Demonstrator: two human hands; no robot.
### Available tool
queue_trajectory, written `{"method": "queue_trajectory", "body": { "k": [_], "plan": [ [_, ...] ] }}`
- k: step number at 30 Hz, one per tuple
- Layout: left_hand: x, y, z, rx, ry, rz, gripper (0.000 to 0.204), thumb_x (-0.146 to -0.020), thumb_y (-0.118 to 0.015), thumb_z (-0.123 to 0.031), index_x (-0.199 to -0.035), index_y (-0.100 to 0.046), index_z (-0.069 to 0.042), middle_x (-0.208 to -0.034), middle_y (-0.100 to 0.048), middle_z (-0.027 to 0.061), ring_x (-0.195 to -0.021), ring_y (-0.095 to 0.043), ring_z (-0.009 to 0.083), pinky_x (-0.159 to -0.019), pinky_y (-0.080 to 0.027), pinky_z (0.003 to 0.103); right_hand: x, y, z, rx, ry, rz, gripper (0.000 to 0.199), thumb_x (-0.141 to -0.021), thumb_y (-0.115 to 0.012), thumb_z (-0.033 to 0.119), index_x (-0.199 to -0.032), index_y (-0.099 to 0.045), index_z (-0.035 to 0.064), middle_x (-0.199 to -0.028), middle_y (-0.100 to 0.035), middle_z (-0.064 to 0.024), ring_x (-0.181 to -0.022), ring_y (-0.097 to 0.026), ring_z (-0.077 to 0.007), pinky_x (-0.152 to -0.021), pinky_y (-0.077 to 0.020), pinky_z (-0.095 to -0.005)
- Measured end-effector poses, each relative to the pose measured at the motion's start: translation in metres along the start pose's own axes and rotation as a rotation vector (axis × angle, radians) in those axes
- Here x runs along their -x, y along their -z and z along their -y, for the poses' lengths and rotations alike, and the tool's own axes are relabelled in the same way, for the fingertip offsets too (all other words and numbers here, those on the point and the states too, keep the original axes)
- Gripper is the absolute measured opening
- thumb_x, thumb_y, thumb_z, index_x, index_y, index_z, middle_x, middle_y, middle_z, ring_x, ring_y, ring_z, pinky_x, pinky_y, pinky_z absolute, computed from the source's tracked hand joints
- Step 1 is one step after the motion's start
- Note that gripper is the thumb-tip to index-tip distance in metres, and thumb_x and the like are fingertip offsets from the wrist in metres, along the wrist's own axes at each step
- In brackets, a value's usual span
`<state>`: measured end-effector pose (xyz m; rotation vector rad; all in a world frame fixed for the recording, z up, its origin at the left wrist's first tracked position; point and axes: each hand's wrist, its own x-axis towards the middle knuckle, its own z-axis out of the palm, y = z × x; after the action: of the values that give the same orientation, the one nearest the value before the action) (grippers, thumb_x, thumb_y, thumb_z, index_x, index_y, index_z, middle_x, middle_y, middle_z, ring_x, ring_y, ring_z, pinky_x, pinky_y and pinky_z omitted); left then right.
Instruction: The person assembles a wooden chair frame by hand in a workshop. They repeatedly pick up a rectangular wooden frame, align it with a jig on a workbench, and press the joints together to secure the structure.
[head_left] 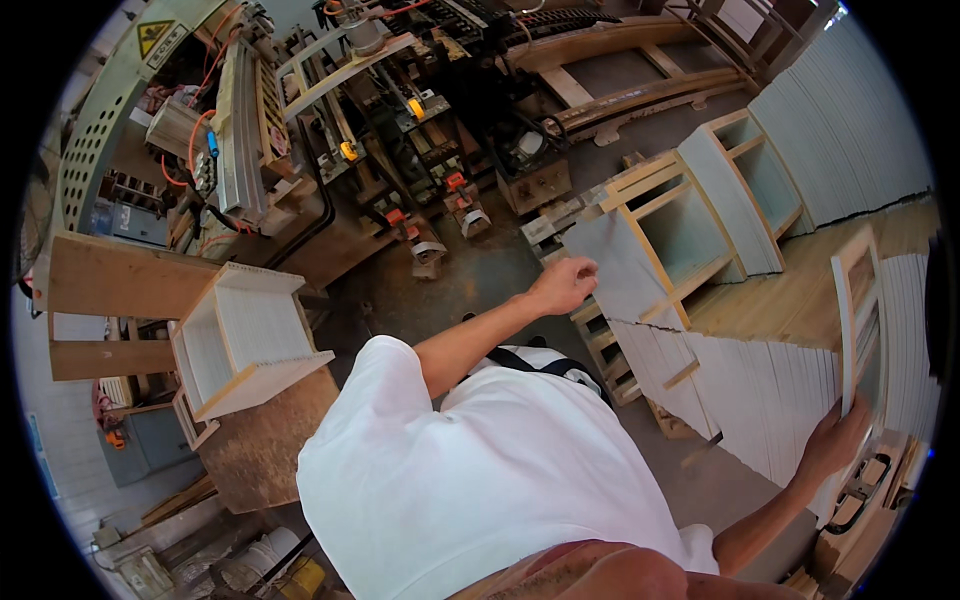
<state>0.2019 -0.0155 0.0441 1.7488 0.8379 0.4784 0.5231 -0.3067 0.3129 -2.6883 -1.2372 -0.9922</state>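
My right hand (838, 436) is at the far right, its fingers wrapped round the lower edge of a pale wooden frame (847, 335) that stands upright. Behind this frame is a row of thin white panels (908, 345). Out in front of my body, my left hand (567, 285) hovers beside a stack of light grey boards (612, 262). Its fingers are curled in and no object shows in them. Next to those boards lie open wooden frames (690, 235) with grey panels between them.
A long stack of white-edged boards (765, 395) runs below the frames, near a wooden pallet (608, 360). At left, a white-edged stack of frames (262, 325) rests on a brown worktable (265, 445). Machinery with orange and yellow parts (400, 225) fills the far side.
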Motion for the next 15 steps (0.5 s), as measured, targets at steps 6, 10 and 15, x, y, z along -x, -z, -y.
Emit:
{"method": "queue_trajectory", "body": {
  "k": [6, 10, 15],
  "plan": [
    [0.014, 0.052, -0.070, 0.269, -0.116, 0.066, 0.048, -0.089, -0.063, -0.026, -0.122, -0.053, 0.006, -0.118, -0.062, 0.0157, -0.111, -0.060, 0.0254, -0.097, -0.046, 0.035, -0.063, 0.039, 0.169, -0.392, 0.500, -0.214, 0.040, -0.082, -0.054, -0.009, -0.120, -0.058, 0.0035, -0.119, -0.062, -0.0143, -0.103, -0.061, -0.0323, -0.086, -0.0484, -0.0390],
    [0.022, 0.102, -0.101, 0.809, -0.260, 0.039, 0.059, -0.091, -0.062, -0.039, -0.129, -0.046, 0.003, -0.125, -0.057, 0.0133, -0.115, -0.057, 0.0251, -0.100, -0.045, 0.039, -0.085, 0.017, 0.296, -0.558, 0.805, -0.292, 0.046, -0.075, -0.056, -0.009, -0.119, -0.061, 0.0050, -0.107, -0.066, -0.0104, -0.090, -0.063, -0.0253, -0.077, -0.0484, -0.0363],
    [0.027, 0.199, -0.082, 1.323, -0.118, -0.283, 0.039, -0.098, -0.050, -0.035, -0.118, -0.055, -0.002, -0.119, -0.061, 0.0098, -0.112, -0.059, 0.0230, -0.097, -0.048, 0.043, -0.073, 0.002, 0.446, -0.852, 1.054, -0.258, 0.040, -0.077, -0.058, 0.001, -0.116, -0.061, 0.0062, -0.098, -0.064, -0.0072, -0.083, -0.060, -0.0223, -0.069, -0.0450, -0.0356]
  ]
}}
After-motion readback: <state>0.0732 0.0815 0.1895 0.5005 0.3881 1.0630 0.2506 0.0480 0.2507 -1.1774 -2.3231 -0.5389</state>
